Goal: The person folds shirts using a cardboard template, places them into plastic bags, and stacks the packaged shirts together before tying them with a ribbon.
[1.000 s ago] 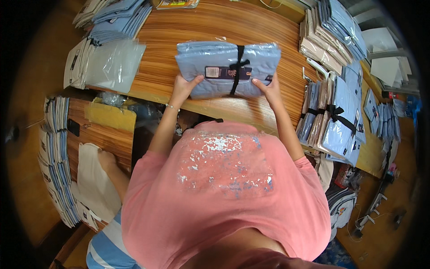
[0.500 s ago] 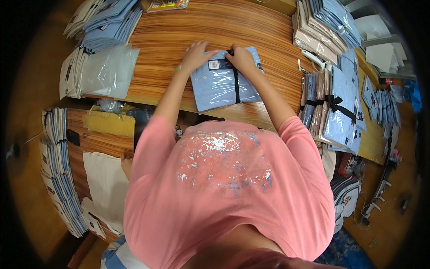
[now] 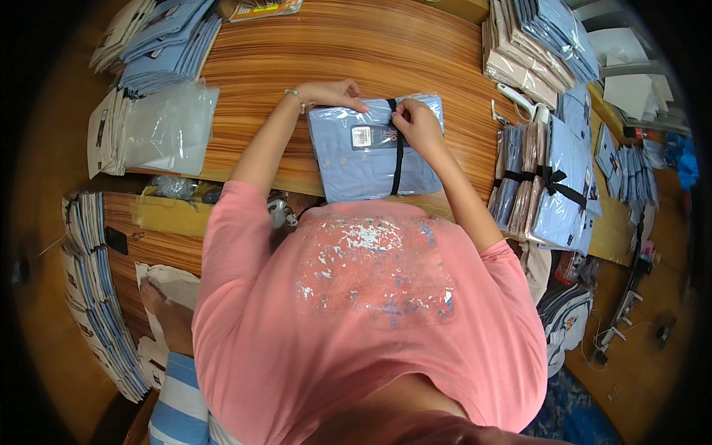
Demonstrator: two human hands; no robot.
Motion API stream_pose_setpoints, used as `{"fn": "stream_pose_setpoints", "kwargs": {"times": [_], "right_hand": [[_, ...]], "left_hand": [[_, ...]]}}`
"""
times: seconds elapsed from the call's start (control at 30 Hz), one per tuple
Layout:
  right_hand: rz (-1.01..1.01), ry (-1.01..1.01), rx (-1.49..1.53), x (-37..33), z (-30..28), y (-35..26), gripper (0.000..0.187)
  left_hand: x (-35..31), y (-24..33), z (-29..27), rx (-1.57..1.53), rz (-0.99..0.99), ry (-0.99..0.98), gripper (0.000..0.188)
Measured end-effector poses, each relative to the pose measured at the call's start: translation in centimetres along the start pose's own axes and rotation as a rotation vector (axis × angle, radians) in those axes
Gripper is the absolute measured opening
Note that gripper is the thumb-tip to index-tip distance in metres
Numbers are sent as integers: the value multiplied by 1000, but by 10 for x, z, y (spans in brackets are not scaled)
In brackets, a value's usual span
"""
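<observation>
In front of me lies a folded light-blue shirt in a clear bag [image 3: 356, 167], with a tag showing through the plastic. Its near edge reaches over the table's front edge. A black ribbon [image 3: 396, 174] runs across it from far to near. My right hand [image 3: 420, 127] pinches this ribbon near the package's far edge. My left hand [image 3: 330, 94] is at the far left edge of the package, its thumb touching the plastic and its fingers apart from the thumb. Whether further shirts lie beneath is hidden.
Stacks of bagged shirts [image 3: 167, 44] and clear plastic bags [image 3: 167, 130] stand at left. At right are a ribbon-tied bundle [image 3: 560, 182], a white-handled tool [image 3: 515, 96] and beige bagged shirts [image 3: 512, 55]. Another person's arm [image 3: 170, 320] is over white cloth at lower left.
The package has shifted toward me and slightly left. My left hand has moved left to its far corner. My right hand has moved nearer and now pinches the ribbon.
</observation>
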State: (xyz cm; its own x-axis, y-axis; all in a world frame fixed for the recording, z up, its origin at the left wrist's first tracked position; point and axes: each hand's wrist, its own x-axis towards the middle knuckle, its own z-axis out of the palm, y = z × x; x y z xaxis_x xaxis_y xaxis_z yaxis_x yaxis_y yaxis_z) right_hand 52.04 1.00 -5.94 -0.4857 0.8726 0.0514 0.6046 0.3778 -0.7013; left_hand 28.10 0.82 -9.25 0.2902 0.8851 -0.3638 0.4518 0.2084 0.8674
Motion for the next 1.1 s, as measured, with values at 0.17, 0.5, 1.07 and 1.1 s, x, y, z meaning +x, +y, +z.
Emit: {"fn": "stream_pose_setpoints", "kwargs": {"times": [0.17, 0.5, 1.07, 1.1], "right_hand": [[-116, 146, -113, -29, -24, -30, 13], [-3, 342, 75, -58, -30, -48, 9], [188, 128, -33, -89, -51, -22, 12], [215, 31, -62, -95, -49, -11, 12]], "left_hand": [[-25, 79, 5, 441, -87, -170, 61], [-74, 115, 63, 605, 304, 168, 35], [14, 26, 29, 519, 102, 46, 44], [16, 22, 31, 680, 62, 140, 44]]}}
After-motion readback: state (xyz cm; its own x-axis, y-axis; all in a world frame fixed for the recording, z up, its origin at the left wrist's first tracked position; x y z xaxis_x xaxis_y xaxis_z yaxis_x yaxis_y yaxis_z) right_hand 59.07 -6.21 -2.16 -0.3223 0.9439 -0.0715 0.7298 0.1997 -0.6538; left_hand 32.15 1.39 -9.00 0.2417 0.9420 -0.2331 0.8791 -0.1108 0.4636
